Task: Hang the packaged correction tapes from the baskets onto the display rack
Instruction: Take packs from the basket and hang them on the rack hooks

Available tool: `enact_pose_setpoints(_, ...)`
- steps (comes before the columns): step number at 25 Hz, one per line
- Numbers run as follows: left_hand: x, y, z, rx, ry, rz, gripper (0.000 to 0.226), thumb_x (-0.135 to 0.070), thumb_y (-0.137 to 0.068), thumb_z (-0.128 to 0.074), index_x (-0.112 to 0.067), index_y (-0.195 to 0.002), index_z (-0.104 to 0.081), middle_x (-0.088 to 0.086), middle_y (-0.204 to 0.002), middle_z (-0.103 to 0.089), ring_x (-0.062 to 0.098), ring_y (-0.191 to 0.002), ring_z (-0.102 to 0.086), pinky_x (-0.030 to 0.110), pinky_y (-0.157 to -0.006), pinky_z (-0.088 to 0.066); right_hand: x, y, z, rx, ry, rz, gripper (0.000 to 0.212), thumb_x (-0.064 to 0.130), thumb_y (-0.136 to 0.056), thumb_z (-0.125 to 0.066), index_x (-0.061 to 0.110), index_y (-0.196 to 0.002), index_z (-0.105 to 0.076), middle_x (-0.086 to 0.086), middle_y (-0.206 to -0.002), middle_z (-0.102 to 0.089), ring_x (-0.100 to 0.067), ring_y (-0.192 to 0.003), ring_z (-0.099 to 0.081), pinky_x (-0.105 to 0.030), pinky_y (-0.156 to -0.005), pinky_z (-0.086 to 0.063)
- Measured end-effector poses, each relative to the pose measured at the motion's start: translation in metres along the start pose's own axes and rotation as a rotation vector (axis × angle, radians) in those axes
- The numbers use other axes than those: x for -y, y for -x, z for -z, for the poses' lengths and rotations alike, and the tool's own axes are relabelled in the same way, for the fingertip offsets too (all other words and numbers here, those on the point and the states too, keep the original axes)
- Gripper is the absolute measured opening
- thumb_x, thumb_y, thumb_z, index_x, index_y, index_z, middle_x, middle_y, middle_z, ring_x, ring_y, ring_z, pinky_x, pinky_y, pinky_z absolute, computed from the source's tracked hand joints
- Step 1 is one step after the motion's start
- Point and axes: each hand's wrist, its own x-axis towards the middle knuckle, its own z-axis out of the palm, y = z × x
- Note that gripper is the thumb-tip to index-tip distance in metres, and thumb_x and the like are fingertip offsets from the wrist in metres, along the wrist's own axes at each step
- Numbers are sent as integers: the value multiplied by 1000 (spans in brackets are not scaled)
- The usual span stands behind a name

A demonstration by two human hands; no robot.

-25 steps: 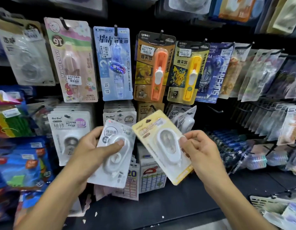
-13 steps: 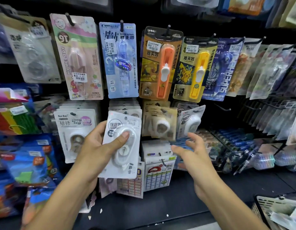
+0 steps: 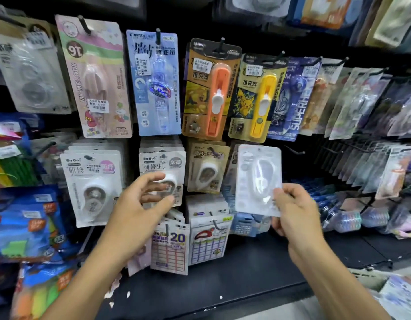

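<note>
Right hand pinches a white correction tape pack by its lower right corner, card upright at about 2 o'clock from frame centre, in front of the rack. Left hand spread and holding nothing, fingers near the hung pack at 10 o'clock; contact unclear through the blur. I judge the pack light, its card bendy, its blister slick. Best gripped at the card edge, hang hole kept free.

wall: a dark rack with black hooks sticking out
shelf: a flat black shelf at the bottom, with small white bits on it
floor: a pale strip under the shelf
light: bright in the middle, darker at the top
</note>
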Motion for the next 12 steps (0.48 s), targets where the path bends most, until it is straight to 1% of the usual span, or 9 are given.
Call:
enact_pose_setpoints(1,2,0,2,-17,-16,2,38,-11,-88,-74,-37,-114,-64,-11,-109,-72,5,-98,-67,28,-91,-54,0,-8,8,-60,21,-9,12,17,-103,-54,10,-98,-62,1,-62,-60,-9,-34,-42,-17,-32,-31)
enact_pose_setpoints(3,4,0,4,-34,-39,6,38,-11,-88,-75,-37,-113,-64,-10,-112,-70,8,-103,-66,35,-95,-52,1,-19,17,-87,61,-12,13,17,-103,-55,12,-94,-63,12,-49,-57,-6,-30,-41,-16,-31,-30)
enact_pose_setpoints(5,5,0,3,-34,-51,1,37,-10,-87,-76,-37,-111,-66,-10,-112,-70,8,-102,-67,35,-94,-52,1,-22,20,-73,67,-3,14,16,-102,-56,14,-90,-64,15,-45,-56,-2,-29,-42,-15,-31,-30)
enact_pose_setpoints(8,8,-1,-1,-29,-35,1,37,-7,-86,-76,-38,-103,-67,-12,-108,-72,9,-101,-68,33,-92,-52,1,-23,19,-88,78,-3,11,14,-97,-61,14,-89,-69,16,-47,-57,-2,-30,-42,-16,-32,-31)
enact_pose_setpoints(9,9,-1,-2,-26,-34,4,37,-7,-86,-76,-38,-102,-68,-12,-108,-72,10,-101,-68,33,-91,-53,1,-24,20,-109,68,-9,8,12,-95,-63,12,-93,-70,15,-50,-59,-2,-31,-43,-16,-32,-31)
enact_pose_setpoints(10,10,-2,-1,-24,-40,5,36,-7,-86,-76,-38,-102,-68,-12,-108,-72,11,-101,-68,34,-91,-53,2,-25,20,-128,46,-26,8,9,-93,-64,12,-99,-69,14,-58,-63,-3,-32,-46,-18,-32,-34)
enact_pose_setpoints(11,11,-2,-1,-25,-49,2,36,-7,-86,-77,-38,-102,-68,-11,-109,-72,11,-101,-69,35,-92,-54,2,-27,21,-132,-6,-67,17,5,-92,-65,12,-107,-65,9,-71,-68,-7,-36,-53,-22,-33,-40)
enact_pose_setpoints(12,13,-2,0,-27,-50,-2,37,-7,-86,-77,-39,-102,-68,-11,-109,-72,11,-101,-69,37,-93,-54,3,-27,20,-100,-91,-134,31,-1,-91,-63,15,-116,-58,2,-87,-70,-12,-45,-63,-26,-38,-49)
